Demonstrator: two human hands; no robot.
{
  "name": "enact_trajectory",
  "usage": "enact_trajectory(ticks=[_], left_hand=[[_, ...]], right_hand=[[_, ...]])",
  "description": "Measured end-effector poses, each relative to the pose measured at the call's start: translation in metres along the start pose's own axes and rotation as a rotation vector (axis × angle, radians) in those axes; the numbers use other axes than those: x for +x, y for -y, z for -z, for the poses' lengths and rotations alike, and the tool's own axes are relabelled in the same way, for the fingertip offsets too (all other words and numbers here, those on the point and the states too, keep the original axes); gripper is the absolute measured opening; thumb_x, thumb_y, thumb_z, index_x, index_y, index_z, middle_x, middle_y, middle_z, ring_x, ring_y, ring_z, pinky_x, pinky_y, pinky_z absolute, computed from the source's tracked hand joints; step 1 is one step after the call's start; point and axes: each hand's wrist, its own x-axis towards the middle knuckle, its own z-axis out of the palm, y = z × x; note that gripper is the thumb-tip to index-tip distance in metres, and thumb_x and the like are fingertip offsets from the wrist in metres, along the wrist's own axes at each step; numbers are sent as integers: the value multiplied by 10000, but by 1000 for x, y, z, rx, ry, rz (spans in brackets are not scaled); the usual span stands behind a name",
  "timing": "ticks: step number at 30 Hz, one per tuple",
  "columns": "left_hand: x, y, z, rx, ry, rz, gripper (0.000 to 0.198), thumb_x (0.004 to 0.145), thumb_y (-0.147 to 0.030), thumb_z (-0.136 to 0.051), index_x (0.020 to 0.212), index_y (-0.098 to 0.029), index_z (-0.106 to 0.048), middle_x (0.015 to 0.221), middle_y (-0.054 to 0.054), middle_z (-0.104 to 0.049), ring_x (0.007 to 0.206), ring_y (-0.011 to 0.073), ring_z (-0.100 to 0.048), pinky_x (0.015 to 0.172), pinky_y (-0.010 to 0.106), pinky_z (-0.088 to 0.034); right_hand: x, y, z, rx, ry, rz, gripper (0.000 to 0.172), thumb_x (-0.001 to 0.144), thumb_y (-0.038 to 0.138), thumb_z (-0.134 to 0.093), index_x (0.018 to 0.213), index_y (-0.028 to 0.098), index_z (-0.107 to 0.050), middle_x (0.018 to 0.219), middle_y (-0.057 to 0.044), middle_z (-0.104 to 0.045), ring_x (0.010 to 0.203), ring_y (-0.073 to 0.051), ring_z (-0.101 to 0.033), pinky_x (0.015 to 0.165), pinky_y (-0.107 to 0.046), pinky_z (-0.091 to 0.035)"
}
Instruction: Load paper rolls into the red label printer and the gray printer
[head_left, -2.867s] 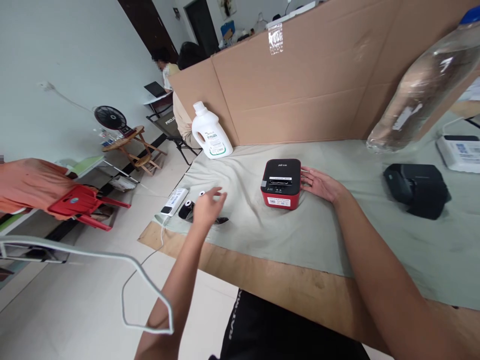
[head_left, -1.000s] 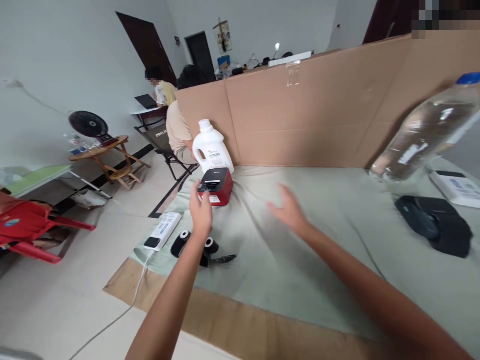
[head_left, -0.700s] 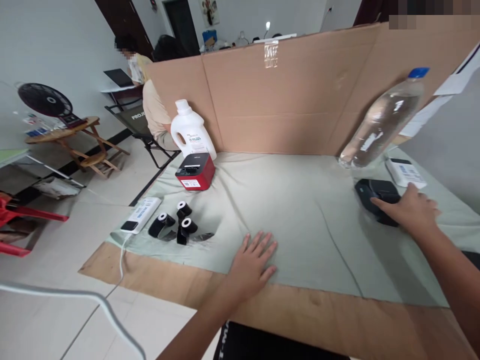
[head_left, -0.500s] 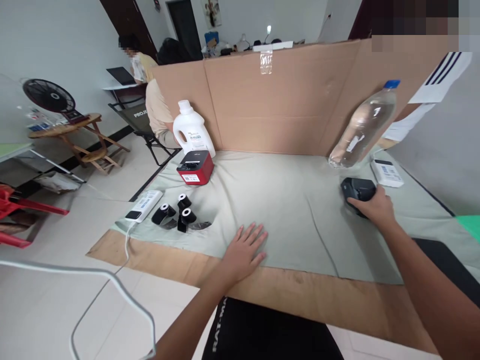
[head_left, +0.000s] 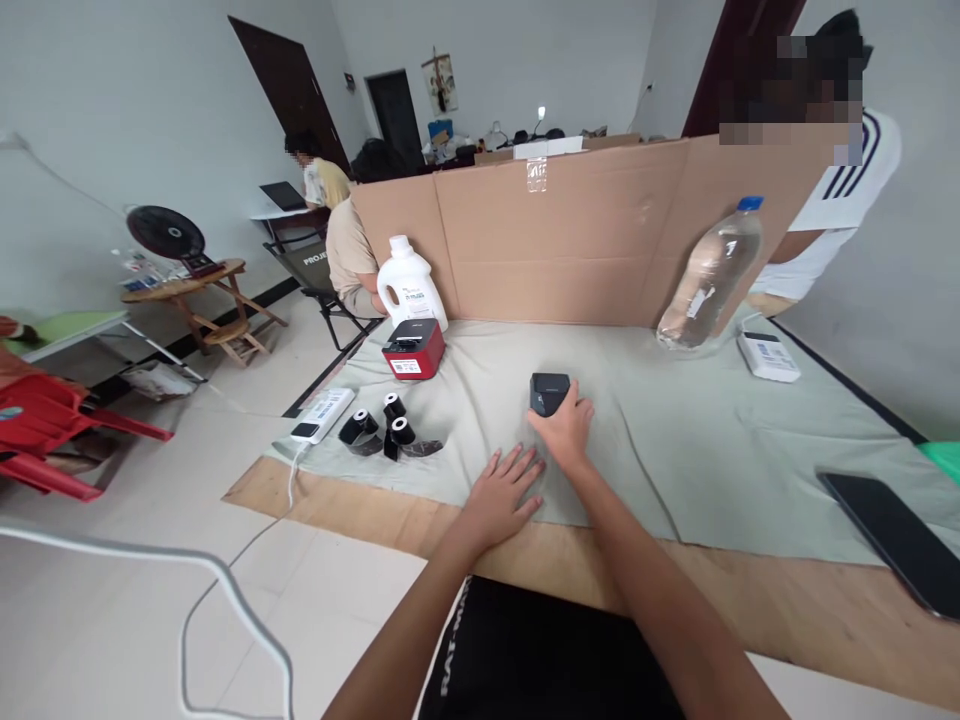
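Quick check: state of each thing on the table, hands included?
Left hand, palm down, open
Right hand, closed on black device
Black device, held
Red box, upright
White jug, upright, capped
Clear bottle, capped
Black rolls, partly unwound
Left white device, flat
Right white device, flat
Black slab, flat
Cloth, wrinkled

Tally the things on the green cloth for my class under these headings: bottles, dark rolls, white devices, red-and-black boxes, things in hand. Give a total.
Bottles: 2
Dark rolls: 3
White devices: 2
Red-and-black box: 1
Black device in the right hand: 1
Total: 9
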Motion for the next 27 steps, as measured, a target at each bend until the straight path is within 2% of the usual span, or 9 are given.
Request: enact_trajectory(ticks=[3,5,8,10,11,13,17,22,27], left_hand=[[-2,-4,2,-37,-26,-4,585,1046,-507,-376,1590,-297,-335,1673,13,-313,1578,222,-226,1289,532,-204],[-1,-4,6,-97,-62,19,544,1022,-478,-456,1538,-307,-439,1629,14,-406,1543,225,-323,1277,513,-248],[15,6,18,-240,-163,217,381,1003,-360,-496,1337,-285,-664,1385,31,-674,1306,223,-615,1139,420,-462],[39,20,28,-308,-241,389,358,1000,-307,-480,1265,-256,-715,1188,49,-768,1099,228,-715,998,375,-546],[55,29,32,-325,-270,438,364,993,-298,-489,1274,-241,-713,1136,59,-779,1041,234,-726,966,369,-554],[88,48,36,-357,-288,419,388,972,-258,-515,1314,-209,-692,1107,72,-776,998,225,-719,969,349,-539],[137,71,22,-490,-298,344,419,977,-221,-490,1357,-159,-655,1166,86,-742,1015,193,-691,983,306,-521],[140,73,-3,-412,-307,288,463,955,-139,-437,1364,-175,-652,1174,100,-721,1129,221,-643,1029,359,-496],[132,68,-1,-320,-256,297,523,946,-109,-421,1434,-191,-590,1279,105,-686,1193,232,-611,1050,376,-470]], right_hand=[[-7,0,-9,55,-15,10,980,656,429,-781,1489,84,-398,1221,-259,-513,1191,-468,-472,1048,-631,-352],[-6,-6,-7,90,3,1,1025,644,463,-805,1506,89,-395,1241,-268,-522,1219,-483,-471,1065,-653,-333],[6,-20,1,226,67,-65,1029,705,618,-743,1531,117,-388,1275,-257,-548,1253,-457,-493,1099,-653,-324],[17,-32,4,393,80,-90,937,784,670,-639,1531,159,-396,1320,-224,-557,1266,-397,-524,1108,-603,-369],[22,-38,4,482,81,-90,868,825,660,-590,1526,182,-405,1347,-204,-559,1276,-364,-536,1106,-569,-397],[29,-47,1,637,88,-75,739,880,592,-528,1512,221,-426,1401,-166,-561,1313,-316,-542,1111,-513,-427],[31,-59,-9,764,132,-91,655,860,385,-493,1494,223,-456,1471,-143,-556,1392,-290,-505,1171,-528,-378],[28,-62,-15,763,200,-65,711,799,271,-462,1506,200,-446,1549,-123,-502,1445,-254,-465,1236,-511,-306],[32,-63,-15,702,200,-66,669,837,271,-442,1501,189,-462,1508,-121,-556,1408,-250,-515,1224,-501,-345]])
